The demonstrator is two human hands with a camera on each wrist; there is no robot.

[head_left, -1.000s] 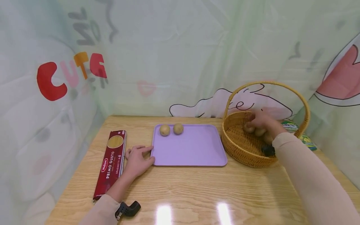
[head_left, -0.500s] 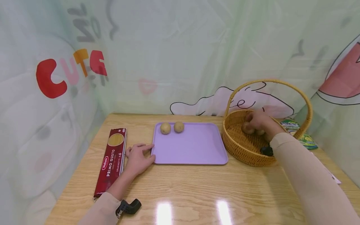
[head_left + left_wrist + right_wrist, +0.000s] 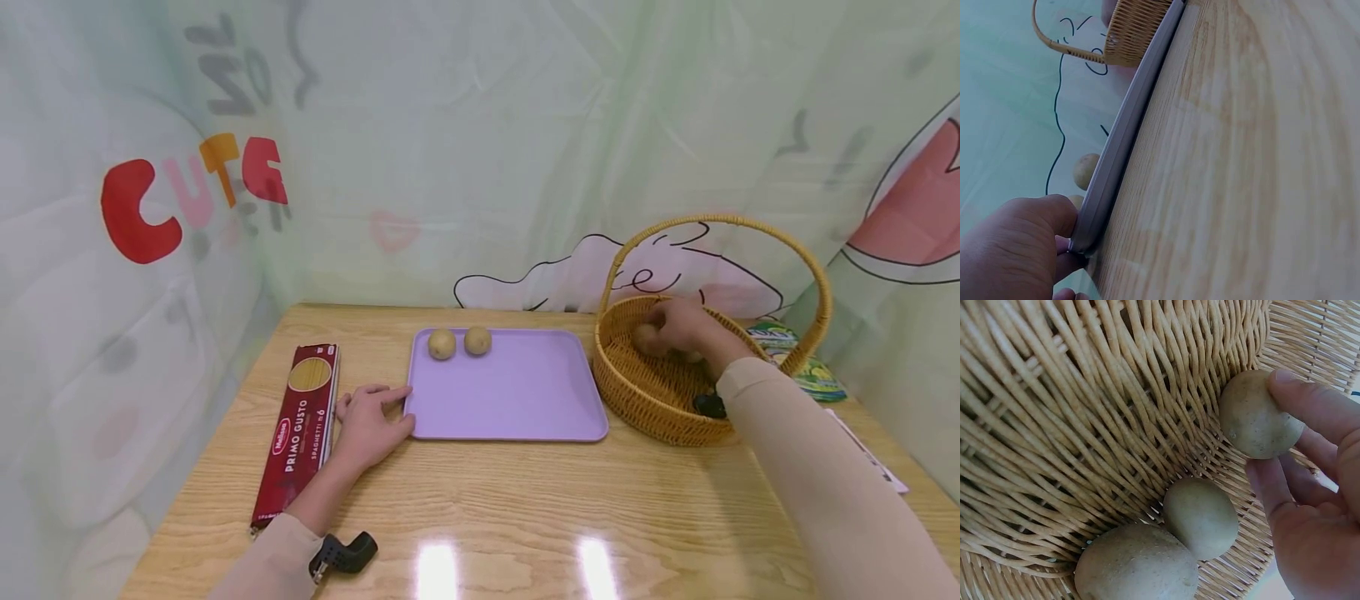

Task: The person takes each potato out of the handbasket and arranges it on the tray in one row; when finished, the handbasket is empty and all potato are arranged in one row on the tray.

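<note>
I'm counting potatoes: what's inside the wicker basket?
Inside the basket, the right hand pinches one potato; two other potatoes lie nearby. Anything beneath the hand is covered.

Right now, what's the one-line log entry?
left hand: touches left edge of purple tray | right hand: grips potato in basket | on tray: two potatoes

Lilac, maroon and woven gold

The tray (image 3: 510, 396) is plain lilac, the two potatoes (image 3: 442, 344) at its far left dull yellow-brown. The pasta packet (image 3: 298, 437) on the left is maroon, with white lettering and a yellow oval. Right, the basket (image 3: 643, 410) shows a honey-gold weave; the tan potato (image 3: 1260, 415) inside is speckled. Streaked grain marks the pale-brown counter (image 3: 525, 508). Both sleeves (image 3: 817, 467) are beige. The pale-green curtain (image 3: 465, 150) carries red, pink and orange letters.
</note>
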